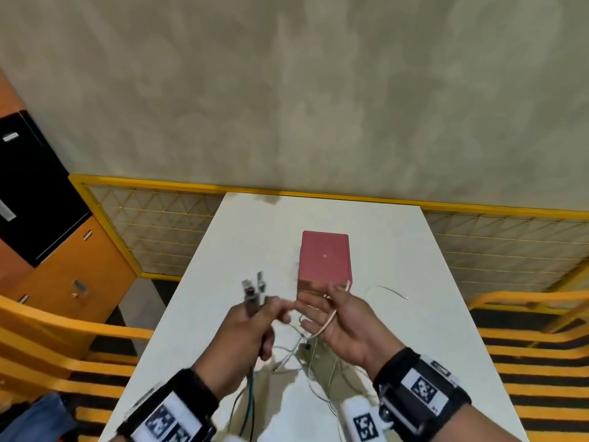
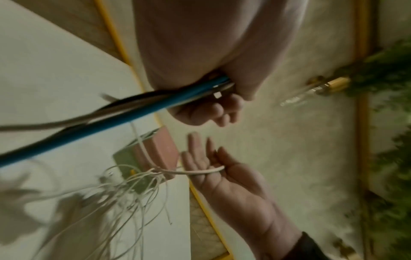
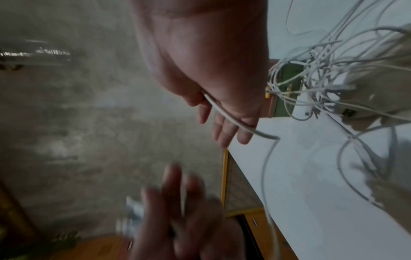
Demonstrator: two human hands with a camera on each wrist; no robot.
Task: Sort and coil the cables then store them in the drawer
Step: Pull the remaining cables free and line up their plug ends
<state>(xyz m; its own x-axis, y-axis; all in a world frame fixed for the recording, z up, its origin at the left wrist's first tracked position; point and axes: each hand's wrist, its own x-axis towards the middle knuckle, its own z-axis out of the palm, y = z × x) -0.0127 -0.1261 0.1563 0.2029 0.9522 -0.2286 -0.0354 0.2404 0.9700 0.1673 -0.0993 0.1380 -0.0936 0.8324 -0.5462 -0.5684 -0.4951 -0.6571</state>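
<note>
My left hand (image 1: 274, 311) grips a bundle of blue, black and grey cables (image 1: 251, 295), whose metal plugs stick up above the fist. In the left wrist view the blue cable (image 2: 133, 112) runs out from under the curled fingers (image 2: 213, 109). My right hand (image 1: 322, 314) is held palm up with straight fingers, and its thumb pins a white cable (image 1: 331, 317) against the palm (image 3: 224, 126). That cable (image 2: 200, 171) leads down into a tangle of thin white cables (image 1: 302, 352) on the white table (image 1: 248, 237). A red box (image 1: 325, 256) stands just beyond both hands.
A loose thin white wire (image 1: 390, 290) lies on the table, right of the box. An orange cabinet (image 1: 73, 269) with a black panel stands at the left. A yellow mesh fence (image 1: 159, 224) runs behind the table, and yellow rails flank it.
</note>
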